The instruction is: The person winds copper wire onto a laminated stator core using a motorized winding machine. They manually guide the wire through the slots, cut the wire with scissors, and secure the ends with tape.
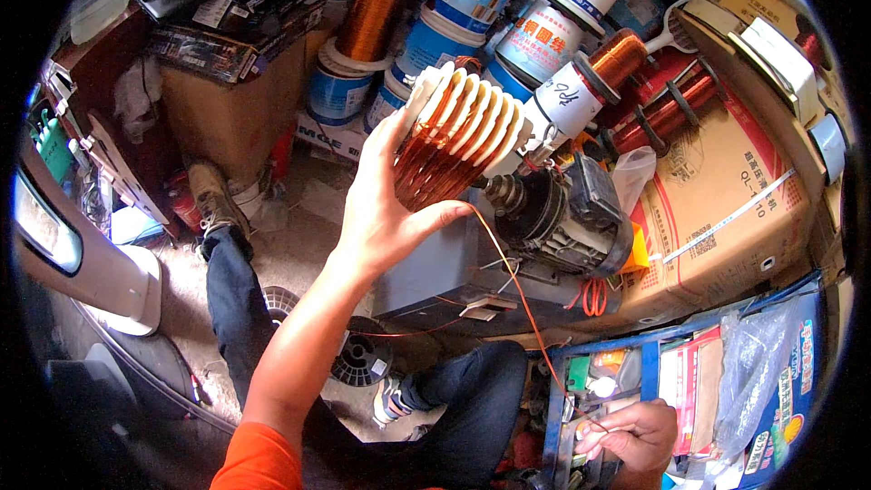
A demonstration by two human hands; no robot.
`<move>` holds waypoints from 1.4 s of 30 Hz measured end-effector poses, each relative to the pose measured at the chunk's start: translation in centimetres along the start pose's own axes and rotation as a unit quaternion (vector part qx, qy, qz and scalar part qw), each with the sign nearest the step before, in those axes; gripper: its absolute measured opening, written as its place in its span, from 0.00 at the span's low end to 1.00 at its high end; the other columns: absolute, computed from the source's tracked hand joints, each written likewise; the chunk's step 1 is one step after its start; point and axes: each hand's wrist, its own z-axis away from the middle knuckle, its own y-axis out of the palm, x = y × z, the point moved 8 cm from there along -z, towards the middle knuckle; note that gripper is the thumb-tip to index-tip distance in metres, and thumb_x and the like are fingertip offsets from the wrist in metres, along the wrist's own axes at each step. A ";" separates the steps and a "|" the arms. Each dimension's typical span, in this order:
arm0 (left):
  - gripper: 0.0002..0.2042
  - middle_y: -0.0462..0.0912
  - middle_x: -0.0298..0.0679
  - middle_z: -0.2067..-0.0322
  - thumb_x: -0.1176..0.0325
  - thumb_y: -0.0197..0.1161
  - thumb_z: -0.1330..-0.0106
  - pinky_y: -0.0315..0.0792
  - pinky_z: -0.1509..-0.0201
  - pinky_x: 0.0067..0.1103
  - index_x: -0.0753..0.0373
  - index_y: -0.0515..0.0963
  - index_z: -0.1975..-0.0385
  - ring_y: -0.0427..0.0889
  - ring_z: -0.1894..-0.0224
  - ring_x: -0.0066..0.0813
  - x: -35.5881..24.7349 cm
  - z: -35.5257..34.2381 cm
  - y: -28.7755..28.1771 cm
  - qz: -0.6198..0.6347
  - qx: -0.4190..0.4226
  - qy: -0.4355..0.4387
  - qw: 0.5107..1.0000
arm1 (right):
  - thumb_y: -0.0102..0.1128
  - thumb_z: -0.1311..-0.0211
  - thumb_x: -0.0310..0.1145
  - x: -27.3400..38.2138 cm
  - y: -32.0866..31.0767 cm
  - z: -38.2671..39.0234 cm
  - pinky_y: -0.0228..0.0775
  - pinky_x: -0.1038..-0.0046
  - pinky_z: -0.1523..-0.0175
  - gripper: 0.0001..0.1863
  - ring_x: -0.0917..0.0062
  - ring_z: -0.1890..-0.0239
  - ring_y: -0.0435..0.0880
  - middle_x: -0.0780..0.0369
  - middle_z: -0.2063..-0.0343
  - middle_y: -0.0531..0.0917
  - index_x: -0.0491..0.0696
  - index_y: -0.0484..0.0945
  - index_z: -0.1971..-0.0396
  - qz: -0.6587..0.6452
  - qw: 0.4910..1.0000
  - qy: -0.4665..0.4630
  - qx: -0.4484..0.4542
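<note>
My left hand (390,222) is wrapped around the near left side of a white slotted winding former (467,118) carrying copper coils (435,159), fingers partly hidden behind it. The former sits beside the shaft of a dark motor-like machine (581,218) on a grey base (426,268). A thin copper wire (526,304) runs from near my left thumb down to my right hand (640,436), whose fingertips pinch it above a blue-edged box of small parts (603,372) at the lower right.
Wire spools (372,14) and buckets (445,36) are stacked behind. A large cardboard box (717,209) fills the right. Empty black reels (358,354) lie on the floor by my legs (231,290). A white appliance (127,290) stands left; dark boxes (236,36) sit upper left.
</note>
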 end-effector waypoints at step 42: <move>0.18 0.80 0.44 0.55 0.58 0.65 0.41 0.62 0.38 0.35 0.64 0.78 0.57 0.73 0.43 0.37 -2.9 -0.3 -1.4 0.061 0.080 0.111 0.989 | 0.56 0.52 0.15 3.7 1.0 -0.2 0.74 0.78 0.75 0.03 0.72 0.80 0.83 0.52 0.80 0.83 0.37 0.78 0.79 0.018 1.000 0.016 -0.007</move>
